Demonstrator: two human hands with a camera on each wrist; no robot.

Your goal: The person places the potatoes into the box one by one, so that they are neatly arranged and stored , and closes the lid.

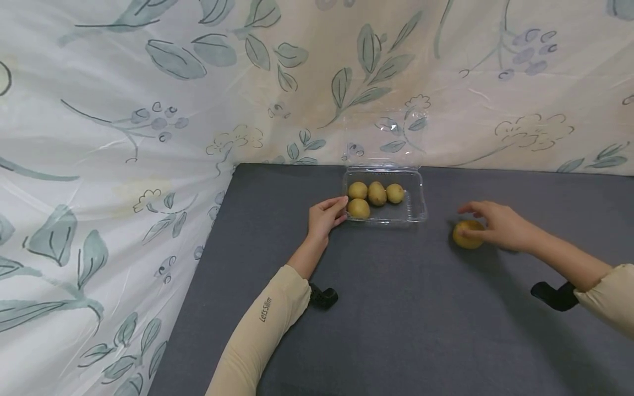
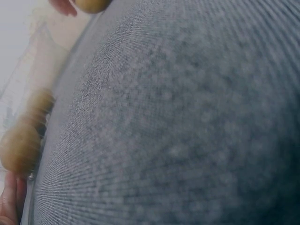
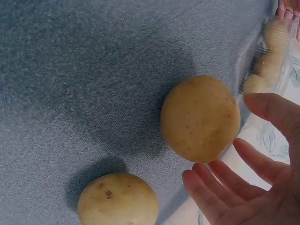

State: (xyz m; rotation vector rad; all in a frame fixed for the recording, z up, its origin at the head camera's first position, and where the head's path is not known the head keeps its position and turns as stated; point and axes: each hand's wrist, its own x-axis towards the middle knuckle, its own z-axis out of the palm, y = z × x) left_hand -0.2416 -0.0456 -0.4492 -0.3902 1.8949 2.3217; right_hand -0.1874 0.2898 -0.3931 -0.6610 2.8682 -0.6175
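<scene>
A clear plastic clamshell container [image 1: 415, 212] stands with its lid raised at the back of the table. Several potatoes [image 1: 377, 194] lie inside it, toward its left side. My left hand [image 1: 324, 219] pinches the container's front left corner between thumb and fingers. On the table to the right of the container is a loose potato [image 3: 200, 119]. My right hand [image 1: 502, 224] reaches over this potato, thumb and fingers spread around it, fingertips right at its edge in the right wrist view. Another potato [image 3: 118, 200] lies close by, mostly hidden under the right hand in the head view.
Dark grey cloth [image 1: 386, 308] covers the table. A patterned curtain [image 1: 277, 82] hangs along the back and left edges, behind the raised lid [image 1: 386, 132]. Black wrist mounts [image 1: 324, 297] stick out from both forearms.
</scene>
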